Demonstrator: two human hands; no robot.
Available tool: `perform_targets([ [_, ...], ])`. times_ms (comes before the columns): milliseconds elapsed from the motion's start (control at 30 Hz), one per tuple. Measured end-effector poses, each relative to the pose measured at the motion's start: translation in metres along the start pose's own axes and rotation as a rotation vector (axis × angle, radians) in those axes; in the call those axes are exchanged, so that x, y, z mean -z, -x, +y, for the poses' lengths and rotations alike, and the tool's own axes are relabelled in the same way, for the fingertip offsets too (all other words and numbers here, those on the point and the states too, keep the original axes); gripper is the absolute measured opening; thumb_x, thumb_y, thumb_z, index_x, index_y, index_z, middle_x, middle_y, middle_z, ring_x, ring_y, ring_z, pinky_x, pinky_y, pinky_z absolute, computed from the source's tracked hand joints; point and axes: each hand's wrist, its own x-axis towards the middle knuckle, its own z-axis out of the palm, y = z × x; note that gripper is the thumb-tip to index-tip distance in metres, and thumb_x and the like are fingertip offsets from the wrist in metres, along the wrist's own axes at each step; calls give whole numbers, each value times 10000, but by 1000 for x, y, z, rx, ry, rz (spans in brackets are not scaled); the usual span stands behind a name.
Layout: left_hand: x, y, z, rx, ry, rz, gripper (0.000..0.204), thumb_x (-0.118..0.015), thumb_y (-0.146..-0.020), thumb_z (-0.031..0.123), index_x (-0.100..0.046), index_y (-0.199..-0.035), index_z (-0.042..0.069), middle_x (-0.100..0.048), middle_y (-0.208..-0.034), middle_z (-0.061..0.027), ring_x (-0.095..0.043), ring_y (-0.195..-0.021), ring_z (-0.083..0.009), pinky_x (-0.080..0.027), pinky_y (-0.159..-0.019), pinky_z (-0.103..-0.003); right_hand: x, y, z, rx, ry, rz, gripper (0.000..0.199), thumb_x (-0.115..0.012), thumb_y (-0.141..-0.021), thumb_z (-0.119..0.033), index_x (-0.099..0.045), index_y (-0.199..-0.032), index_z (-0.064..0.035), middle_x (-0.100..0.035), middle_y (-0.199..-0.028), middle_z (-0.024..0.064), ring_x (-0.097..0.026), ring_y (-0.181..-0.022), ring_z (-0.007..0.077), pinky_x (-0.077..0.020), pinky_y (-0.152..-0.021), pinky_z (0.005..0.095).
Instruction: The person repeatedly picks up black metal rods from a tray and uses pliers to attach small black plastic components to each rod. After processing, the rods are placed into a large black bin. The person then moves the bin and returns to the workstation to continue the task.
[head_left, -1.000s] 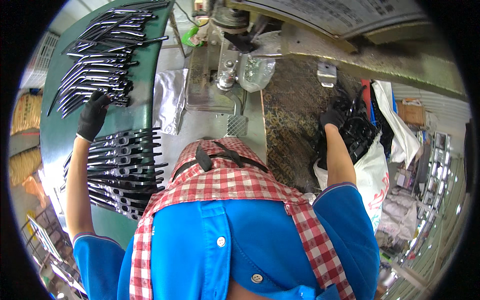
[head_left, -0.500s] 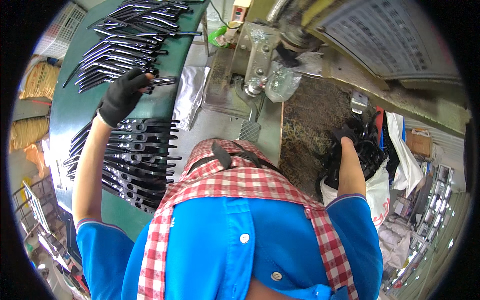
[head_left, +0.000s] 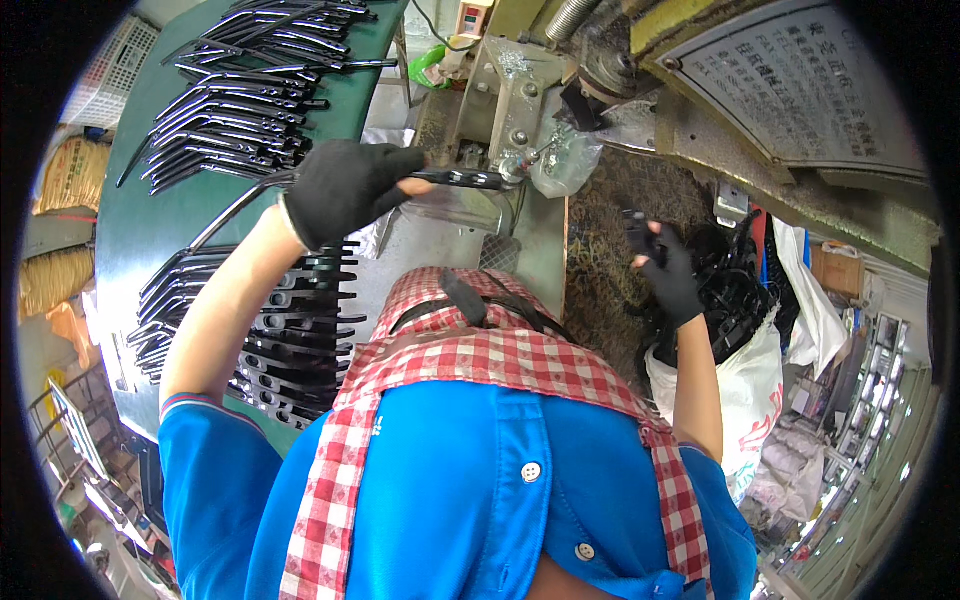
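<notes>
green table (head_left: 150, 225) beside left hand (head_left: 345, 190) gripping black metal part (head_left: 455, 179).

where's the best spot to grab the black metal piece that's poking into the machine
Grip the black metal piece at its bare left end, where the left hand has it, coming from the green table side: it lies level with its right tip at the machine.

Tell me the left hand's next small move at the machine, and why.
Probably ease the long black metal lever slightly further forward into the grey press machine: the gloved left hand grips it, and its tip already sits at the fixture.
</notes>
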Motion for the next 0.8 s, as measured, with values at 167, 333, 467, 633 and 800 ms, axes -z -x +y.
perform_targets([
  [167, 6, -24, 28, -42, 76, -55, 346, -562, -897, 369, -620, -1040, 60, -632, -744, -159, -619, -665, -360, -461, -561, -429, -18, -20, -123, -33, -132, -323, 487, -658, -797, -42, -470, -1246, -45, -568, -1111, 145, -592, -1011, 229, -460, -862, 341],
  [333, 10, -23, 29, -48, 114, -73, 355, -574, -890, 373, -641, -1041, 58, -637, -753, -176, -620, -663, -369, -471, -565, -431, -25, -30, -150, 157, -91, -240, 307, -651, -790, -102, -554, -1075, -42, -617, -897, 72, -602, -777, 151, -464, -686, 278],
  [467, 6, -15, 30, -100, -26, -108, 299, -539, -896, 413, -581, -899, 117, -574, -602, -133, -587, -567, -354, -436, -504, -450, -29, -38, -173, 202, 282, -210, 311, -720, -773, -275, -618, -966, -53, -613, -732, 118, -621, -655, 252, -470, -592, 328],
  [633, 15, -26, 36, -125, -174, -102, 291, -572, -873, 392, -558, -862, 102, -553, -549, -120, -591, -527, -334, -453, -482, -433, -28, -58, -181, 197, 308, -324, 344, -730, -758, -386, -639, -904, -88, -579, -622, 135, -606, -574, 302, -462, -547, 368],
  [800, 15, -33, 37, -92, -140, -107, 266, -563, -888, 368, -573, -918, 103, -568, -589, -136, -588, -547, -352, -447, -489, -441, -27, -64, -193, 219, 441, -243, 359, -720, -754, -428, -637, -867, -98, -583, -642, 152, -606, -594, 333, -457, -540, 403],
])
